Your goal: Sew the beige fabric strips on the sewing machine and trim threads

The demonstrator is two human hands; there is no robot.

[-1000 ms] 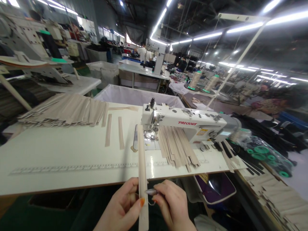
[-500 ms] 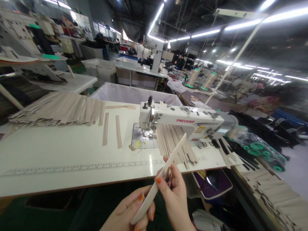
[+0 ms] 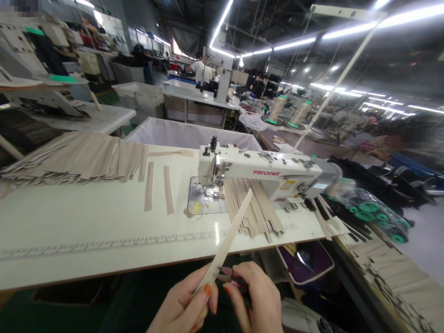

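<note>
My left hand [image 3: 192, 300] pinches the lower end of a beige fabric strip [image 3: 231, 236], which slants up and to the right in front of the table edge. My right hand [image 3: 258, 293] is closed around small thread snips [image 3: 229, 274], their blades parted and pointing at the strip's edge near my left fingers. Behind the strip stands a white sewing machine [image 3: 263, 171] with red lettering. Under its arm lies a bundle of beige strips [image 3: 262, 208]. Two single strips, one of them a short strip [image 3: 168, 189], lie left of the needle plate [image 3: 197, 199].
A large pile of beige strips [image 3: 79, 157] covers the table's back left. A printed ruler [image 3: 138, 243] runs along the front of the tabletop. Thread cones [image 3: 277, 111] stand behind the machine. More strips [image 3: 391, 282] lie at right, beside a purple-lined bin [image 3: 307, 263] below the table.
My right hand has let go of the strip and moved down, bringing the snips to its edge. The strip has shifted slightly left in my left hand.
</note>
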